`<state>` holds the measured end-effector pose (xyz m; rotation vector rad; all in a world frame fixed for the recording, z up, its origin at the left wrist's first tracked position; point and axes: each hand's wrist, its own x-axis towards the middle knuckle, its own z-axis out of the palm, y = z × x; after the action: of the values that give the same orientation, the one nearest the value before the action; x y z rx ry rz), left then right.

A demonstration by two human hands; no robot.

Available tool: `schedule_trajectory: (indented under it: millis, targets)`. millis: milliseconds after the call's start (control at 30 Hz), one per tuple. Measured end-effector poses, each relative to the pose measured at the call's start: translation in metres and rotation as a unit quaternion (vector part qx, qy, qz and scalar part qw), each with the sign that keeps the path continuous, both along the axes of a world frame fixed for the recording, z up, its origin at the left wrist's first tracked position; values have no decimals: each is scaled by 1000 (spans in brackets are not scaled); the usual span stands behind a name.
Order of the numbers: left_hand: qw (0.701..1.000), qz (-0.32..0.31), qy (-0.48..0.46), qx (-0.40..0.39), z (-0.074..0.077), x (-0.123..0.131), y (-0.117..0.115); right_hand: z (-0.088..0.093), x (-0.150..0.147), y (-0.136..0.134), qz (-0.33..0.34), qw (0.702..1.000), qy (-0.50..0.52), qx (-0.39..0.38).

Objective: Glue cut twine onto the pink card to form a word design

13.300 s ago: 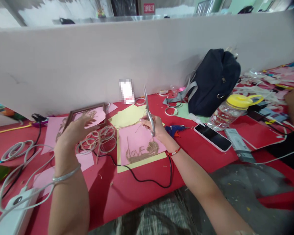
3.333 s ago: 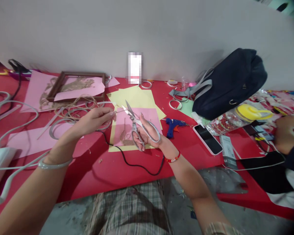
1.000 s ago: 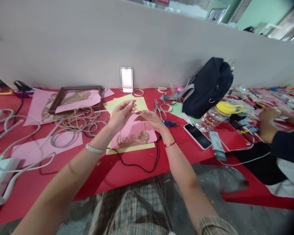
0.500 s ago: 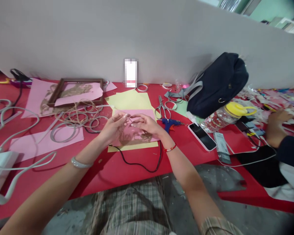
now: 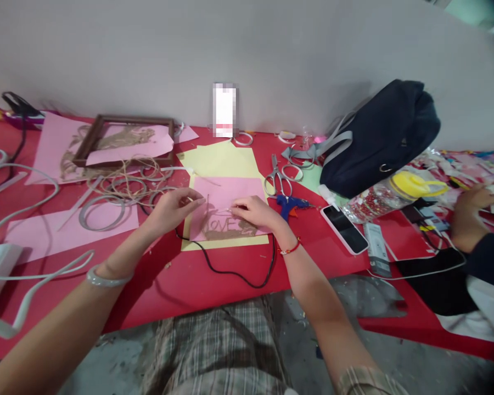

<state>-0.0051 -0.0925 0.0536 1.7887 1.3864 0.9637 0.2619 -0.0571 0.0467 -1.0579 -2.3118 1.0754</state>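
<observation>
A pink sheet (image 5: 230,189) lies on yellow paper (image 5: 220,162) in front of me, with brown twine work and the word LOVE (image 5: 223,224) on it. My left hand (image 5: 176,207) hovers at the sheet's left edge, its thumb and fingers apart with nothing visible between them. Over the right half of the sheet, my right hand (image 5: 255,211) has its fingers pinched together; what they hold, if anything, is too small to name. A short piece of twine (image 5: 208,203) stands out on the sheet between my hands.
Scissors (image 5: 276,178) and a blue glue gun (image 5: 288,206) lie right of the paper. A phone (image 5: 344,229), clear bottle (image 5: 368,203) and dark bag (image 5: 381,137) are further right. Tangled twine (image 5: 127,181), a tape roll (image 5: 102,213) and a wooden frame (image 5: 84,144) lie left. Another person's hand (image 5: 469,214) is far right.
My hands have moved apart, my left hand going left and opening. The LOVE lettering now shows between them. The view has shifted slightly.
</observation>
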Motion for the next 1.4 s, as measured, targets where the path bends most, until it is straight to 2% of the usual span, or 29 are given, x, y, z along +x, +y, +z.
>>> schedule_trajectory:
  millis: [100, 200, 367, 467, 700, 900, 1200, 1233, 1300, 1333, 1400]
  targets:
    - [996, -38, 74, 26, -5, 2, -2, 0, 0, 0, 10, 999, -25, 20]
    - [992, -76, 99, 37, -11, 11, -2, 0, -2, 1, 15, 999, -38, 21]
    - [991, -74, 109, 28, -24, 23, 2, 3, -4, -1, 11, 999, -41, -2]
    - [990, -70, 117, 29, -27, 24, 5, 8, 3, 0, -16, 999, -43, -14]
    - [986, -78, 146, 26, -24, 20, 9, 20, 27, 4, -82, 994, -66, -25]
    - [983, -76, 165, 28, -17, 21, 9, 24, 37, 6, -79, 993, -92, 4]
    - [984, -63, 166, 20, -4, 20, 8, 21, 42, 7, -93, 993, -63, -35]
    - [985, -59, 160, 18, -3, 19, 8, 20, 45, 7, -109, 992, -55, -26]
    - [988, -46, 147, 14, 0, 18, 6, 18, 52, 10, -195, 979, -54, 34]
    - [989, -41, 142, 12, 1, 17, 6, 16, 57, 12, -260, 960, -71, 78]
    - [992, -34, 121, 8, 1, 17, 5, 11, 64, 17, -384, 898, -145, 157]
